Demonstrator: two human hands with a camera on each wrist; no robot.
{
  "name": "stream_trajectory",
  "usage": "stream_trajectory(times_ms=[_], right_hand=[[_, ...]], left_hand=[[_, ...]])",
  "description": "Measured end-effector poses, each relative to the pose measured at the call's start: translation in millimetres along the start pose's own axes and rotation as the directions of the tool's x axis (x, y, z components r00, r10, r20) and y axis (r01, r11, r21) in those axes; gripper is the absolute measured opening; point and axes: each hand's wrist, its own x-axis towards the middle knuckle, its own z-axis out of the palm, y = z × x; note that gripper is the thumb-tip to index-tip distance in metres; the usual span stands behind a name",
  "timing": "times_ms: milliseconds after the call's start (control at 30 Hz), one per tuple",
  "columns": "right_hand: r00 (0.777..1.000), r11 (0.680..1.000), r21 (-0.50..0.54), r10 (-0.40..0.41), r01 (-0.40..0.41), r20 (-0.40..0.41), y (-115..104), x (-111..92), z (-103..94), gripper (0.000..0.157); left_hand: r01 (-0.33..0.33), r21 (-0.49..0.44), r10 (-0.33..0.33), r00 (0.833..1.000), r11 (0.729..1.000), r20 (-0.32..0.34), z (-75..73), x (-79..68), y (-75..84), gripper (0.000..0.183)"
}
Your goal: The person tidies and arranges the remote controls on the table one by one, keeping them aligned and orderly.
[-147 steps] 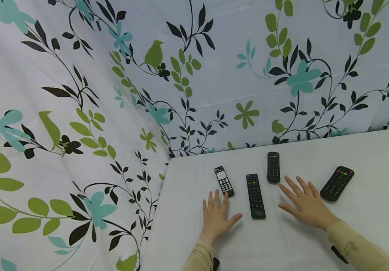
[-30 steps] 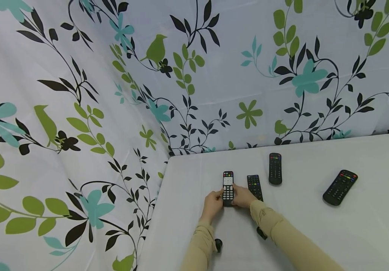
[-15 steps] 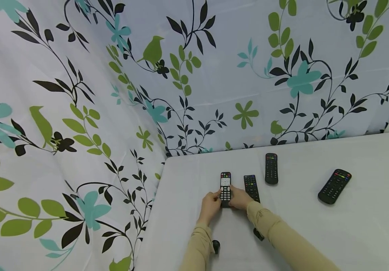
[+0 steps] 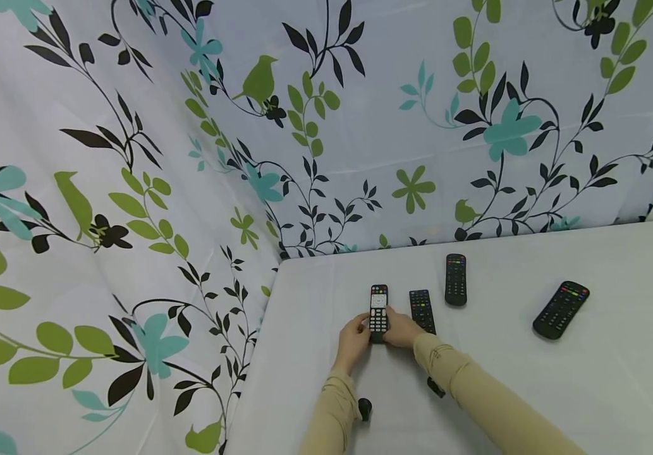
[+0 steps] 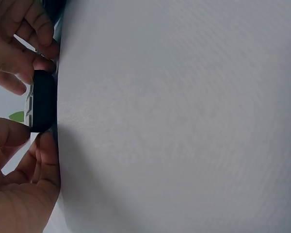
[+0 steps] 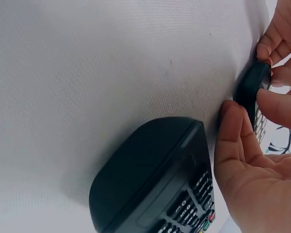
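Note:
A slim black remote control with white buttons (image 4: 379,309) lies on the white table, pointing straight away from me. My left hand (image 4: 352,344) holds its left edge between thumb and fingers. On its right edge, the thumb and fingers of my right hand (image 4: 402,330) grip it too. In the left wrist view, the remote's dark near end (image 5: 44,102) sits low at the tabletop between both hands. A second, longer black remote (image 4: 422,309) lies just right of my right hand, its lower part hidden by the sleeve; its rounded end (image 6: 140,165) is large in the right wrist view.
Two more black remotes lie farther right: one near the back edge (image 4: 456,280) and a wider one set at a slant (image 4: 561,310). A patterned curtain (image 4: 326,126) hangs behind and left of the white-covered table (image 4: 491,404).
Nearly five seconds ago both hands were spread flat and apart, and the white-buttoned remote lay slanted. Now both hold it and it lies straight. Over the last second it has barely moved.

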Motion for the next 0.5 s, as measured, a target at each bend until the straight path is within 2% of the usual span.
stream_trajectory(times_ms=[133,267,400,500], right_hand=[[1.000,0.999,-0.025,-0.028,0.028,-0.001,-3.0,-2.8,-2.2,0.073],[0.999,0.998,-0.046,-0.051,0.051,-0.002,-3.5,-3.0,-6.1,0.069],[0.995,0.993,-0.084,-0.089,0.084,-0.050,-2.6,-2.4,-12.6,0.061],[0.989,0.992,-0.051,-0.119,0.115,-0.083,-2.9,-4.7,-20.7,0.060]], left_hand=[[-0.016,0.037,0.017,0.999,0.999,-0.037,-1.8,-0.7,0.5,0.036],[-0.023,0.062,0.029,0.994,0.998,-0.105,-2.7,-3.8,4.4,0.030],[-0.058,0.062,0.068,0.981,0.996,-0.180,-2.2,-3.9,13.5,0.026],[-0.084,0.031,0.089,0.974,0.996,-0.207,-1.5,-3.3,24.6,0.026]])
